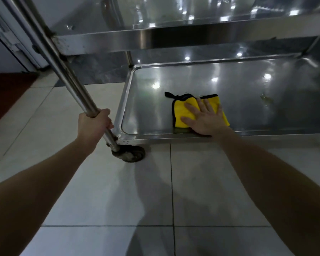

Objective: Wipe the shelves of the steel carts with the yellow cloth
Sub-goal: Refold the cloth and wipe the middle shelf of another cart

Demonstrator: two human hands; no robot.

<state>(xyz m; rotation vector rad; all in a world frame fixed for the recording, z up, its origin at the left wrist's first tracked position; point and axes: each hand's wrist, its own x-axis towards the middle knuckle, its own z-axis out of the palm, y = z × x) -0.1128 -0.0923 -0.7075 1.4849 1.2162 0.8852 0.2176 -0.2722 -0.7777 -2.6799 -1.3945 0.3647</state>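
The yellow cloth (181,112) was pressed flat on the bottom shelf (248,93) of the steel cart (92,47), close to the near rim and left of the middle, folded into a pad. It was covered by the right hand (205,117), fingers straight and spread wide, palm down over its right half. The corner post (63,67) was gripped by the left hand (94,124), fingers curled right round the tube, just above the caster (131,154). The step in hand was judged to be the wiping of the lowest shelf, the cart steadied by that grip. A dull smudge (265,98) was seen well to the right on the steel, so a long sweep that way was called for next, with even pressure. Plenty of bare shelf was left open to the right and toward the back; the raised lip (125,100) at the left and the upper shelf (229,32) overhead were the limits to be minded
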